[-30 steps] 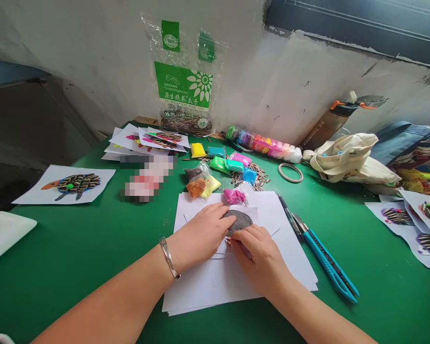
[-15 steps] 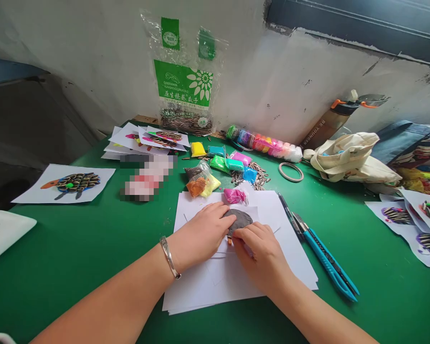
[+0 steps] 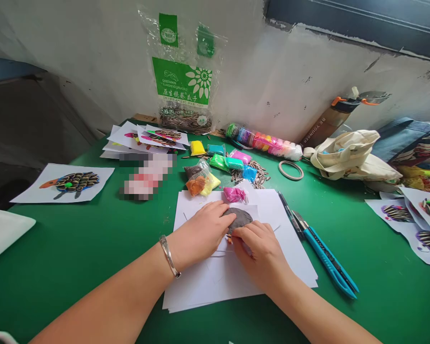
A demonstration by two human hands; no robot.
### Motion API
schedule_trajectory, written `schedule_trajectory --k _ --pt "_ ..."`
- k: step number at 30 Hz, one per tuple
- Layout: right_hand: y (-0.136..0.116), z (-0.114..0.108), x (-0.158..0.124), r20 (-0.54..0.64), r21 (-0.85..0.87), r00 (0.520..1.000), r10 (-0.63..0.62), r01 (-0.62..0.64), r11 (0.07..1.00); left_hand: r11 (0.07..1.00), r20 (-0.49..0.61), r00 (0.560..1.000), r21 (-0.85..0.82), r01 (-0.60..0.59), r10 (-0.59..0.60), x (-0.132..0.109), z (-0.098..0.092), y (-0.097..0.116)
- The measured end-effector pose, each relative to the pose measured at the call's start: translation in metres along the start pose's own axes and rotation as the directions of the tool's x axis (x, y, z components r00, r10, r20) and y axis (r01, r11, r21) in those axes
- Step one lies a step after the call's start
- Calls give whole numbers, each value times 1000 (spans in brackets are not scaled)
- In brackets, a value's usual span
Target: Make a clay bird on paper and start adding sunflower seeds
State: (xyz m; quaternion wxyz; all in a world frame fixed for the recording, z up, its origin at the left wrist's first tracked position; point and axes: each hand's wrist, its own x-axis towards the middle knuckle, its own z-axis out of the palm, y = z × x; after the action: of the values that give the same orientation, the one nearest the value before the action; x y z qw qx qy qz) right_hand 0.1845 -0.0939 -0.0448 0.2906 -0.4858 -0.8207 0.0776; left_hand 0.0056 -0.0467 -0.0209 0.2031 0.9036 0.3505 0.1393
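A flat, rounded dark grey piece of modelling clay lies on a small white sheet, on top of a stack of white paper. My left hand rests over its left side, fingers stretched out and fingertips touching the clay. At its lower edge is my right hand, fingers curled together; what sits between those fingertips is hidden. Between the two hands a small orange-brown bit shows just below the clay.
Packets of coloured clay and loose sunflower seeds lie behind the paper. To the right are a pen, a blue utility knife and a tape ring. Seed-decorated pictures lie left. A seed bag leans on the wall.
The view has shifted very slightly. Both hands stay at the grey clay, with almost no visible movement.
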Motion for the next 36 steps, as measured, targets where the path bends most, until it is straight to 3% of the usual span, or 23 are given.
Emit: schedule_trajectory --k 36 --pt "-1 -1 -3 13 45 1000 19 -19 999 999 7 1000 32 0 0 -2 2 -1"
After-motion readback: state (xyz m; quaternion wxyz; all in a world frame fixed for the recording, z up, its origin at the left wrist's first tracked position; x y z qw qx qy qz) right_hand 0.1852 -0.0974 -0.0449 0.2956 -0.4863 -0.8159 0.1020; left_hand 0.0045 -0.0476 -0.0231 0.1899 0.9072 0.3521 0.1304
